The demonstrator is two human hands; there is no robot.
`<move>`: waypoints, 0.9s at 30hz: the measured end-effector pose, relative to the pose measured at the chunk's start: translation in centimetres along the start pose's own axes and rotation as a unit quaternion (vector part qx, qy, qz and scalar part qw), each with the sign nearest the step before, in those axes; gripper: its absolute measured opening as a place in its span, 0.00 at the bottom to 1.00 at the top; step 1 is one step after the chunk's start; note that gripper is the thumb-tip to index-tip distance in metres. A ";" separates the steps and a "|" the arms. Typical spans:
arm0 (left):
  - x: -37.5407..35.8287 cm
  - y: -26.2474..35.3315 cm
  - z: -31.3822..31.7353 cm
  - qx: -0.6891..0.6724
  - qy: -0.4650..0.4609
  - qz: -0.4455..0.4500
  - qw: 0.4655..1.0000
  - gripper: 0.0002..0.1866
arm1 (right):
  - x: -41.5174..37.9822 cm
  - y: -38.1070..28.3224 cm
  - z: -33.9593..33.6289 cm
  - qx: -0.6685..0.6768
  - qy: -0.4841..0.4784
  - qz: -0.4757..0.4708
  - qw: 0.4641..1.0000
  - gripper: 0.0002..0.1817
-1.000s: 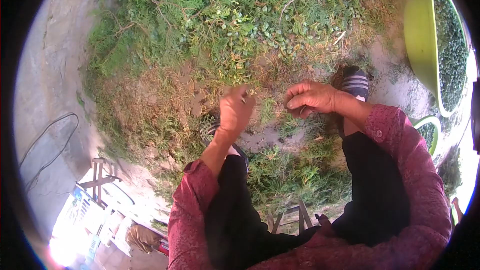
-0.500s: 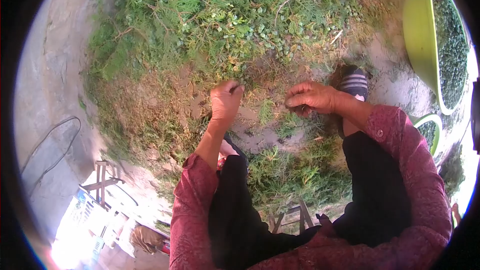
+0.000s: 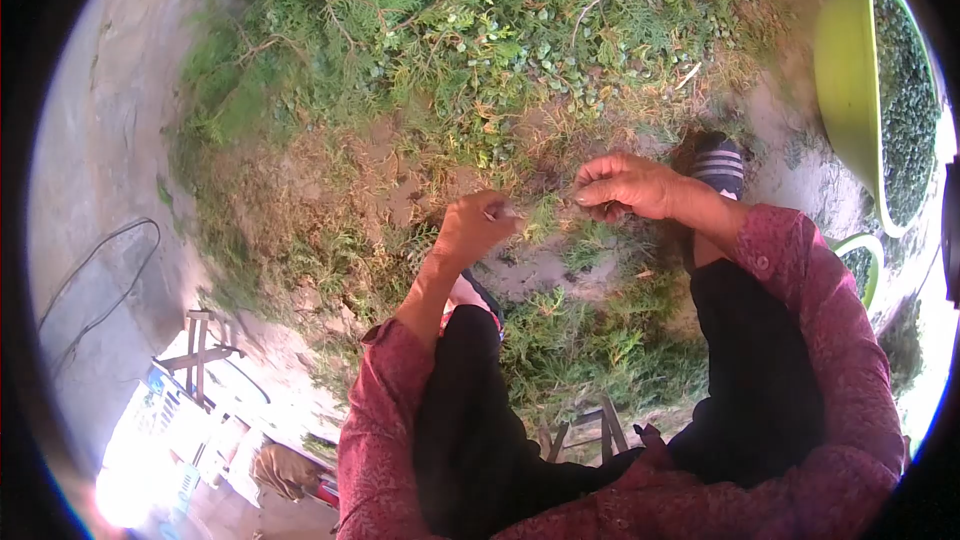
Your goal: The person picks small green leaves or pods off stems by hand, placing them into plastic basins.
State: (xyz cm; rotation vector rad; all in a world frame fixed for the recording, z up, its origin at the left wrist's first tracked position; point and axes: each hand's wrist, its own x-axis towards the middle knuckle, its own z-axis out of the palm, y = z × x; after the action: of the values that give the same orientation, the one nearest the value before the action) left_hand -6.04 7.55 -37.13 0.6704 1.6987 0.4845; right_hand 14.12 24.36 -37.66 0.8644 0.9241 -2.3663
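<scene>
My left hand (image 3: 476,227) is closed, thumb and fingers pinched together, over the brown litter between my feet. A feathery green sprig (image 3: 543,216) shows just beyond its fingertips, in the gap between both hands. To the right, my right hand (image 3: 630,188) is closed too, fingers curled inward with the palm turned down and out of sight. I cannot tell what either hand holds. Ahead of them spreads a large heap of green conifer branches (image 3: 440,35) with small pale-green cones among the leaves.
A lime-green basin (image 3: 843,75) filled with small green cones stands at the far right, a second green-rimmed container (image 3: 876,265) below it. My striped shoe (image 3: 718,165) is beside the right hand. A wooden stool (image 3: 198,355) and a dark cable (image 3: 100,240) are at left.
My left hand has moved right and nearer to me, toward the right hand. The right hand stays close to its place, its fingers slightly shifted. The whole view has shifted a little.
</scene>
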 end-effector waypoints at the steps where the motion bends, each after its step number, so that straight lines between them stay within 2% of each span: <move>1: 0.0 -0.5 0.2 0.099 0.069 0.054 0.991 0.11 | -0.1 -0.1 0.2 0.000 0.010 0.006 1.000 0.13; 2: 0.3 -1.0 0.1 0.098 0.068 0.053 0.991 0.11 | -0.1 0.0 0.3 0.001 0.021 0.013 1.000 0.12; 4: 1.5 -1.3 -0.7 0.140 0.218 0.095 0.961 0.13 | 0.1 0.3 0.1 -0.013 0.023 0.017 1.000 0.13; 7: 3.1 -1.0 -0.8 0.090 0.254 0.108 0.957 0.13 | 0.4 0.2 -0.1 -0.026 0.025 0.015 0.999 0.15; 8: 3.5 -1.1 -0.7 0.091 0.253 0.110 0.957 0.13 | 0.4 0.3 -0.1 -0.022 0.024 0.015 0.999 0.15; 10: 4.0 -1.5 -0.4 0.209 0.246 0.185 0.928 0.14 | 0.5 0.6 -0.4 -0.025 0.024 0.008 0.999 0.15; 11: 4.2 -1.7 -0.3 0.210 0.246 0.185 0.928 0.14 | 0.6 0.7 -0.6 -0.029 0.025 0.001 0.999 0.15; 13: 4.3 -1.3 -0.2 0.197 0.220 0.108 0.949 0.17 | 0.5 0.9 -0.9 -0.029 0.033 0.005 0.999 0.15; 19: 4.6 -0.8 -0.2 0.196 0.196 0.067 0.958 0.18 | 0.2 0.7 -0.8 -0.031 0.039 0.015 0.999 0.13; 23: 4.7 -2.3 -0.3 0.170 0.197 0.097 0.961 0.18 | 0.2 0.8 -0.9 -0.021 0.028 0.019 0.999 0.13; 25: 4.0 -1.9 -0.3 0.244 0.212 0.105 0.940 0.17 | 0.2 1.1 -1.0 -0.020 0.024 0.018 0.999 0.13; 27: 3.9 -2.2 -0.1 0.242 0.221 0.115 0.938 0.18 | 0.2 1.1 -0.8 -0.022 0.019 0.018 0.999 0.13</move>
State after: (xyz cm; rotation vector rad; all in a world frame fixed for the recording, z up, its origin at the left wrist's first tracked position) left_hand -7.11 8.46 -41.40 1.1954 2.2087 0.3976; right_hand 14.96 24.17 -38.70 0.9044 0.9636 -2.2979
